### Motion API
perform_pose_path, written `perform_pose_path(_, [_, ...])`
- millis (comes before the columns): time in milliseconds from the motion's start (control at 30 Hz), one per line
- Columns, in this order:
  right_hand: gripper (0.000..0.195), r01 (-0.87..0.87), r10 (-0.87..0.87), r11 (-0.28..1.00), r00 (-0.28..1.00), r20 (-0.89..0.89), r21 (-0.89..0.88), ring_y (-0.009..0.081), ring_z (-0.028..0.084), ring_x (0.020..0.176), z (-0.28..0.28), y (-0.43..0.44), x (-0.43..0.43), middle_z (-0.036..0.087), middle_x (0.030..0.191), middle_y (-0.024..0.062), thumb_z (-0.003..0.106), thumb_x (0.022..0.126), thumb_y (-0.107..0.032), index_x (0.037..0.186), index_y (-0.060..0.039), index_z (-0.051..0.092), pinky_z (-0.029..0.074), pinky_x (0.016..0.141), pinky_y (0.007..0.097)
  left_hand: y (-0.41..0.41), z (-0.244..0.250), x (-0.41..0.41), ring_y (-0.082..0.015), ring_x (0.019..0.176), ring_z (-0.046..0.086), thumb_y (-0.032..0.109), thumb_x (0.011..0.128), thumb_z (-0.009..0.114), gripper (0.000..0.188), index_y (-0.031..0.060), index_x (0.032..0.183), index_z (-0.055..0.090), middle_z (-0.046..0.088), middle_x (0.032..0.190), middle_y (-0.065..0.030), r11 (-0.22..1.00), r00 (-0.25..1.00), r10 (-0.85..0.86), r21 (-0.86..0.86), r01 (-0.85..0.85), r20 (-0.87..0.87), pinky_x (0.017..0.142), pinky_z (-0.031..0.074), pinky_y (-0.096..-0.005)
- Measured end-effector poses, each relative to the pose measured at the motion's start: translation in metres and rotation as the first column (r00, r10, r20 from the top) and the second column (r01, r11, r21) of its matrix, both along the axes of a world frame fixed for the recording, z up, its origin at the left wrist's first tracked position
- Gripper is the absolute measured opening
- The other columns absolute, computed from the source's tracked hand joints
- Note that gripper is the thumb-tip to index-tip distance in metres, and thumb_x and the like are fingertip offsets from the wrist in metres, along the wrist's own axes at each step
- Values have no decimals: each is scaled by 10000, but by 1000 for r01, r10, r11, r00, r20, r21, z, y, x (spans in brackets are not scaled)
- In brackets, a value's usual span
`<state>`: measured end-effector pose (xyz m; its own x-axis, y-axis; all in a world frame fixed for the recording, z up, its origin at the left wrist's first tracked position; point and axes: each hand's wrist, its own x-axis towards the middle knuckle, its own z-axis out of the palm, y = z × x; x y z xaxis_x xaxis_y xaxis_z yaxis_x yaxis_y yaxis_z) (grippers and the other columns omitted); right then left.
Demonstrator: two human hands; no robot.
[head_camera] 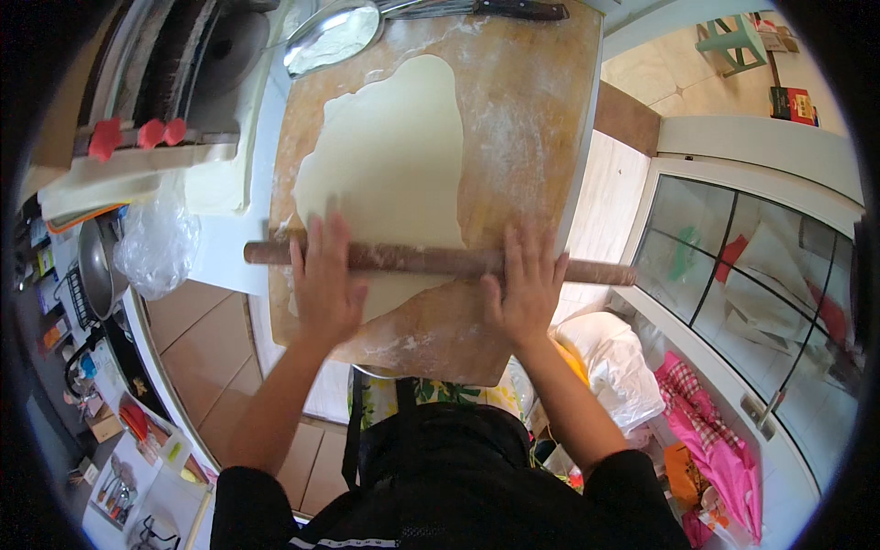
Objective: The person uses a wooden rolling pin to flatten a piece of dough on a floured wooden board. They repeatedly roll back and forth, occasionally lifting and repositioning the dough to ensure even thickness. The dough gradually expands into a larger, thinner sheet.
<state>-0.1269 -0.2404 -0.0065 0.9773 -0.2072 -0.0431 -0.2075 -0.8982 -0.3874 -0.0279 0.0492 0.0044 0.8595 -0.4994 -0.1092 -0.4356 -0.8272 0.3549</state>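
Observation:
A large, thin sheet of pale dough (388, 158) lies on a floured wooden board (526, 158). Across its near part runs a long wooden rolling pin (426, 260), tilted slightly down to the right, both ends reaching past the board. My left hand (324, 285) lies flat over the pin left of centre, fingers extended and blurred. To the right, my right hand (526, 292) rests on the pin the same way, fingers spread, also blurred. Neither hand wraps around the pin. Some dough shows on the near side of the pin, between my hands.
A metal scoop (333, 41) with flour and a dark-handled knife (522, 8) lie at the board's far edge. A machine with red knobs (151, 133) stands left, above a clear plastic bag (161, 240). A paned glass door (742, 268) and white bag (608, 364) are right.

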Motion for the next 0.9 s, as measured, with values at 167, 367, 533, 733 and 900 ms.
perform_pose_path(167, [748, -23, 41, 977, 996, 83, -210, 459, 231, 1549, 1, -30, 92, 323, 1680, 145, 609, 942, -453, 1572, -92, 432, 157, 1222, 646, -40, 5, 90, -373, 1575, 218, 245, 967, 533, 739, 45, 1627, 267, 284, 1696, -125, 991, 981, -60, 132, 36, 186, 1243, 144, -629])
perform_pose_path(367, [815, 6, -8, 993, 1000, -17, -121, 453, 207, 1561, 7, -20, 81, 305, 1684, 169, 629, 903, -407, 1601, -84, 360, 149, 1231, 649, -34, -5, 81, -400, 1565, 222, 250, 974, 534, 755, -15, 1617, 238, 297, 1673, -206, 989, 991, -46, 144, 28, 124, 1247, 113, -635])
perform_pose_path(533, [795, -6, 3, 999, 998, -69, -45, 448, 222, 1557, 1, 8, -2, 319, 1676, 184, 623, 908, -396, 1587, -58, 384, 137, 1230, 647, 4, -11, 12, -410, 1570, 205, 318, 932, 607, 841, -38, 1607, 252, 234, 1692, -220, 996, 997, -56, 72, 51, 62, 1219, 157, -673])
perform_pose_path(733, [737, 83, -61, 986, 986, 152, -144, 466, 217, 1552, 11, -33, 147, 295, 1679, 210, 615, 935, -360, 1573, -57, 405, 184, 1213, 659, -63, -6, 168, -373, 1564, 251, 344, 981, 532, 785, -26, 1614, 254, 272, 1687, -198, 996, 951, 31, -91, -3, 309, 1237, 171, -623])
perform_pose_path(900, [876, -6, 8, 998, 1000, 26, -70, 484, 228, 1542, -6, 22, -17, 307, 1677, 195, 646, 875, -427, 1597, -29, 349, 164, 1229, 644, 17, -13, -19, -410, 1559, 255, 324, 916, 588, 842, -50, 1603, 275, 289, 1673, -232, 997, 998, -15, 75, 11, 57, 1238, 154, -634])
